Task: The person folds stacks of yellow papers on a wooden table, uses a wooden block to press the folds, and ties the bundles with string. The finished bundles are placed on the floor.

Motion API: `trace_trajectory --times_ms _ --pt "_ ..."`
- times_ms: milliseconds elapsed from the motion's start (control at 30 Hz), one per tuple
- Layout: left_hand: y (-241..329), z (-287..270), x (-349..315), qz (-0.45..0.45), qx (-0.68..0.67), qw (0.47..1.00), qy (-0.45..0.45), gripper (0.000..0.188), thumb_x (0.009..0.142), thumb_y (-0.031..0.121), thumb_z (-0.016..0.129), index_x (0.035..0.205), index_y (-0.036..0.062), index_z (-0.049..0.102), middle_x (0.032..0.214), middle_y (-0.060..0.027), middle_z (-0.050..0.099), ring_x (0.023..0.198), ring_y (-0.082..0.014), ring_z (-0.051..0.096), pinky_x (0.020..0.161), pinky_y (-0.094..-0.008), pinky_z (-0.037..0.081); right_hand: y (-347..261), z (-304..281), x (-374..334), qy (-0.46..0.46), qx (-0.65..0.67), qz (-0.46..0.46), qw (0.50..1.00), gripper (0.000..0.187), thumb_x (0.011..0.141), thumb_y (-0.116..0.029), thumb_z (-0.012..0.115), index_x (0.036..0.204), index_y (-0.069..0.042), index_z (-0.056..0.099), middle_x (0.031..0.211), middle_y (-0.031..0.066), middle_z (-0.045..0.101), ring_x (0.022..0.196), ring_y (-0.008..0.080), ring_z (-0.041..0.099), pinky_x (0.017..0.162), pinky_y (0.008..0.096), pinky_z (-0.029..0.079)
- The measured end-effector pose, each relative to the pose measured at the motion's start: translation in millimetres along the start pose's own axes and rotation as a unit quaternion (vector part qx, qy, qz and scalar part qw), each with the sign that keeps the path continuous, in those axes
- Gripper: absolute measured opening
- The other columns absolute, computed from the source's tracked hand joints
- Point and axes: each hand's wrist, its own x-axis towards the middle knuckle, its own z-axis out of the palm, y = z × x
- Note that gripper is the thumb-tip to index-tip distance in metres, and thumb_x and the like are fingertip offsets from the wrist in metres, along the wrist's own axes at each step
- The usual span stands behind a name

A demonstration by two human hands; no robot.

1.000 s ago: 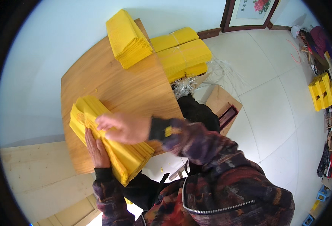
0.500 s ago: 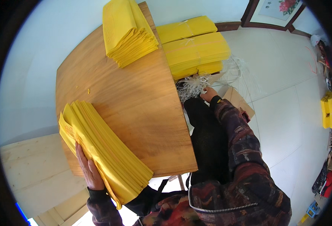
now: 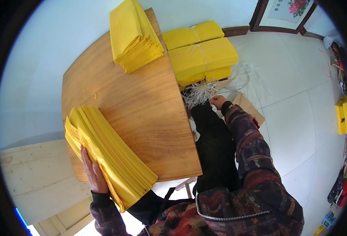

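A thick pile of folded yellow paper sheets or bags (image 3: 112, 157), fanned in many layers, lies slantwise across the near left edge of the wooden table (image 3: 157, 129). Along its outer left side my left hand (image 3: 93, 173) rests flat, fingers stretched against the crinkled top layer. My right hand (image 3: 219, 102) is past the table's right edge, above my dark-trousered leg, with its fingers pinched together. Right beside it is a tangled bunch of thin white strips (image 3: 200, 93). Whatever those fingers pinch is too small to make out.
Another folded yellow stack (image 3: 136, 39) sits at the table's far end. Tied yellow bundles (image 3: 203, 55) are piled beyond the right edge, near loose clear strips (image 3: 248, 76) and a brown cardboard piece (image 3: 249, 108) on the floor. A framed flower picture (image 3: 283, 13) leans at the far wall.
The view has shifted slightly. My right hand has drawn a little away from the white strips, its fingers still pinched. My left hand stays against the yellow pile.
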Motion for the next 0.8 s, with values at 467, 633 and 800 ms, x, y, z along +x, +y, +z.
trace_trajectory --times_ms 467,633,800 --pt "2 2 1 -0.007 0.005 1.0 0.001 0.057 0.092 0.035 0.03 0.136 -0.0006 0.024 0.142 -0.0182 0.023 0.132 -0.0307 0.021 0.108 -0.0382 0.015 -33 -8 -2 0.087 -0.063 -0.059 0.992 0.024 0.072 -0.011 0.053 0.091 0.001 0.063 0.08 0.0169 0.064 0.075 0.0289 0.061 0.07 0.0364 0.048" --pt "-12 -2 -2 0.025 0.048 0.999 0.005 0.053 0.093 0.029 0.03 0.135 -0.0014 0.025 0.141 -0.0183 0.024 0.132 -0.0309 0.021 0.108 -0.0375 0.016 -97 -52 -63 0.054 0.126 -0.131 0.982 0.019 0.075 -0.002 0.047 0.089 0.0 0.06 0.067 0.0049 0.058 0.062 0.0131 0.054 0.058 0.027 0.043" --pt "-25 -10 -2 0.04 -0.015 0.999 0.015 0.051 0.095 0.028 0.03 0.135 -0.0028 0.024 0.141 -0.0172 0.025 0.132 -0.0283 0.021 0.108 -0.0351 0.016 -174 -99 -153 -0.016 0.164 -0.244 0.956 0.016 0.081 -0.002 0.046 0.09 0.0 0.059 0.069 0.0012 0.055 0.063 0.0077 0.05 0.059 0.0225 0.041"
